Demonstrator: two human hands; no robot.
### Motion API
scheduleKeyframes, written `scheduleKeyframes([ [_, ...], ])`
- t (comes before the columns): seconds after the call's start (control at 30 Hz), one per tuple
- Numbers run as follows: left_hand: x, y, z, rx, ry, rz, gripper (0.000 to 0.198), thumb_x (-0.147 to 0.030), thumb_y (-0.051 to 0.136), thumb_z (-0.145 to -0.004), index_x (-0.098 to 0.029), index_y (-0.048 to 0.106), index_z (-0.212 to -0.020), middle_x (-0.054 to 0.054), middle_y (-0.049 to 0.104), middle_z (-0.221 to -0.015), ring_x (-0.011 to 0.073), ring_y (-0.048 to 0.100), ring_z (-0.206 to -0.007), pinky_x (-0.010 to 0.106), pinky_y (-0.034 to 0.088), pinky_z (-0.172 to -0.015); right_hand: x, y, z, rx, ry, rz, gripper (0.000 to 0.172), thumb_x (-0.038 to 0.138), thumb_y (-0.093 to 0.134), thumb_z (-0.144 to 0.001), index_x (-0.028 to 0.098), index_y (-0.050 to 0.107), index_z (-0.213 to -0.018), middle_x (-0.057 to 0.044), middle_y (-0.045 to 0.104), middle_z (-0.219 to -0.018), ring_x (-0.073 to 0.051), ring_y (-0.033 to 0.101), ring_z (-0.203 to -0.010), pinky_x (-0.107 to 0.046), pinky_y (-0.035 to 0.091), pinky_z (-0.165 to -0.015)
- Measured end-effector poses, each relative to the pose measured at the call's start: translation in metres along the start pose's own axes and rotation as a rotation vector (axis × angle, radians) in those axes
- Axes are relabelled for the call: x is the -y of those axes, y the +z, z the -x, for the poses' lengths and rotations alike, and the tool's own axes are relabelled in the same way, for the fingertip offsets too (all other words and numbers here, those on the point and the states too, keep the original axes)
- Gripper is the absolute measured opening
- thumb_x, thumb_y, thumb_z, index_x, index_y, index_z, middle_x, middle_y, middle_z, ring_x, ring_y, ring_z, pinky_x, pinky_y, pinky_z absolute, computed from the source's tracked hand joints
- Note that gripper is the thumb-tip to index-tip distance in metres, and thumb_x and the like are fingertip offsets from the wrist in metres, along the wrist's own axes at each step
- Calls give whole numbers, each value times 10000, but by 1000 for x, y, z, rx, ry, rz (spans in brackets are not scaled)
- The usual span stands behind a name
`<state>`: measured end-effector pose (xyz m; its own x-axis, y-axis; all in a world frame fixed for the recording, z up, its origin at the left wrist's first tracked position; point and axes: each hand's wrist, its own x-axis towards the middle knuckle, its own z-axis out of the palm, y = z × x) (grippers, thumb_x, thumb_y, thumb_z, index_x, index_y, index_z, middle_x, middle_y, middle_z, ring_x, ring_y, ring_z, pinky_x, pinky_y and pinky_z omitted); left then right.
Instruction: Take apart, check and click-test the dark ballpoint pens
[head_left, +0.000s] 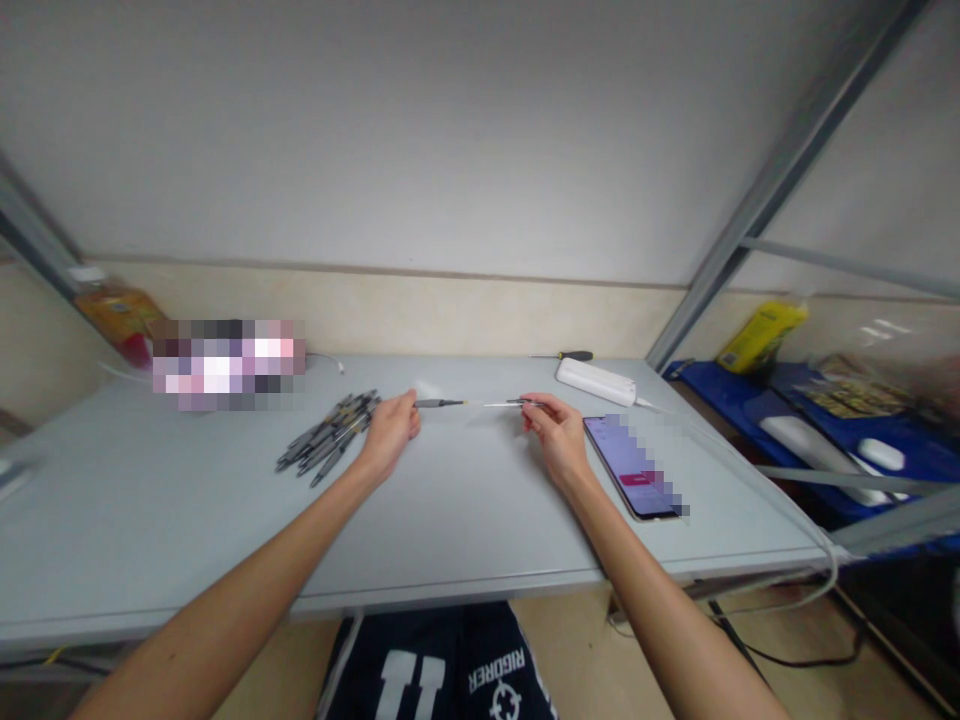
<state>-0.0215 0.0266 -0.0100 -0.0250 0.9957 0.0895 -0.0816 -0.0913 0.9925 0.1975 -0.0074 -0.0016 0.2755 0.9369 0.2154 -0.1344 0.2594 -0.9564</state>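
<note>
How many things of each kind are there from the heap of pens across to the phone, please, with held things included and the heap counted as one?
Heap of pens: 1
Pen barrel, in the left hand: 1
Thin refill, in the right hand: 1
Phone: 1
White box: 1
Screwdriver: 1
Total: 6

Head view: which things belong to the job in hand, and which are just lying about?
In use: left hand holding the pen barrel; right hand holding the thin refill; probably the pile of pens beside the left hand.
Lying about: phone, white box, screwdriver, yellow packet.
</note>
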Motion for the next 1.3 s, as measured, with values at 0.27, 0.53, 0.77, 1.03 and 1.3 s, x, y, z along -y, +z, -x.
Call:
scheduleKeyframes([
  [0.27,3,-1,-2,1,-5,-20,398,-412,444,-808,-209,296,-500,-78,287,-394,55,274,-370,228,223,-417,1,0,0,2,-3,4,163,253,680,-607,168,670,-746,25,555,-563,-94,461,-498,-243,360,-518],
  [0.53,6,-1,-3,0,-4,-32,407,-420,451,-807,-207,296,-497,-75,298,-392,55,287,-369,226,234,-418,-1,-1,0,-3,-4,31,190,277,682,-615,170,671,-772,23,557,-556,-107,473,-503,-254,366,-521],
  [0.77,3,1,-2,10,-21,10,392,-410,459,-799,-206,300,-505,-81,288,-400,48,273,-367,221,231,-412,0,0,0,15,6,8,179,276,688,-616,173,669,-761,19,569,-564,-110,487,-508,-260,385,-534],
  [1.03,2,1,-1,8,-19,24,387,-403,464,-803,-205,302,-512,-79,294,-408,49,275,-373,218,231,-412,-3,-1,0,67,10,-10,217,285,706,-612,178,679,-799,6,604,-615,-111,502,-526,-259,407,-549],
  [1.3,2,2,3,95,17,-102,424,-448,438,-816,-199,322,-493,-59,321,-411,62,297,-394,231,236,-432,-2,2,4,154,-26,140,275,351,708,-635,171,700,-842,-30,648,-668,-133,540,-573,-279,457,-585],
])
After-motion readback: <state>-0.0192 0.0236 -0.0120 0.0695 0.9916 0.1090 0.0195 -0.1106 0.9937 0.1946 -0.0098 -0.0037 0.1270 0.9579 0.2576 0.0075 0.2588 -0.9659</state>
